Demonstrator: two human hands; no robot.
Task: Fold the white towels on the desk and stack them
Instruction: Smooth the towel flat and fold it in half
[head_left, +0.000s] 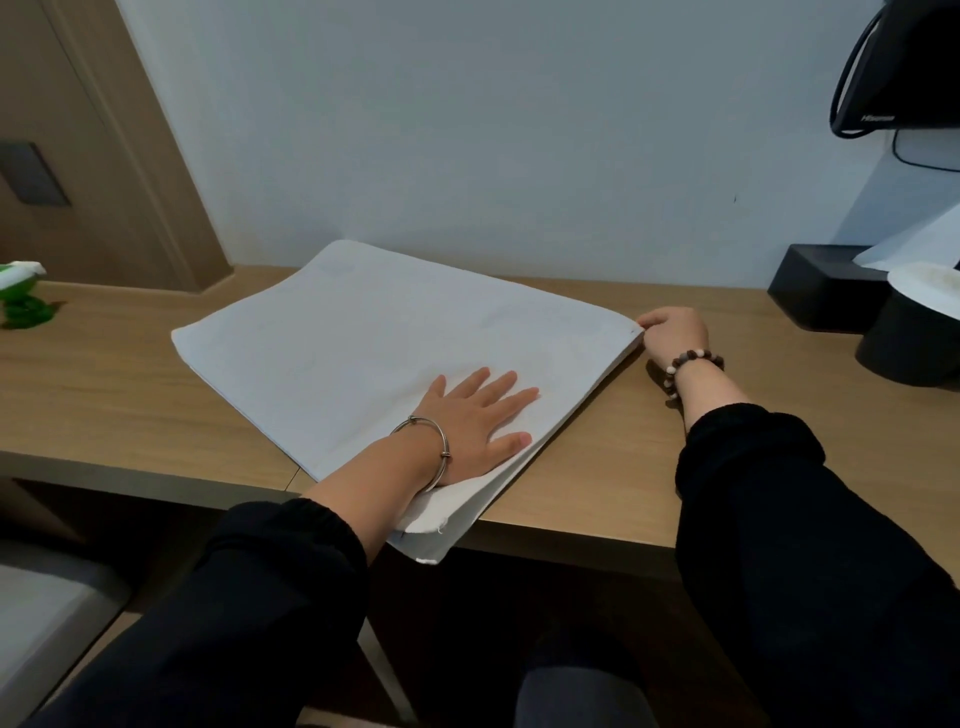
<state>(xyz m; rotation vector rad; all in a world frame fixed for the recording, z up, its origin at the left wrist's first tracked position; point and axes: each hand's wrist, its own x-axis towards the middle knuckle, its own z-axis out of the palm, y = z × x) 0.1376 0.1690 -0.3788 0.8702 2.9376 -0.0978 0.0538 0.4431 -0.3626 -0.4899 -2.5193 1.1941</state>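
Observation:
A white towel (363, 348), folded into a flat layered rectangle, lies on the wooden desk (597, 467) with its near corner hanging over the front edge. My left hand (475, 421) presses flat on the towel's near right part, fingers straight and spread. My right hand (672, 332) pinches the towel's far right corner, fingers curled, its wrist on the desk.
A black tissue box (826, 286) and a black round container (914, 338) stand at the right end of the desk, below a black monitor (904, 67). A green and white object (23, 301) lies at the far left. A wall backs the desk.

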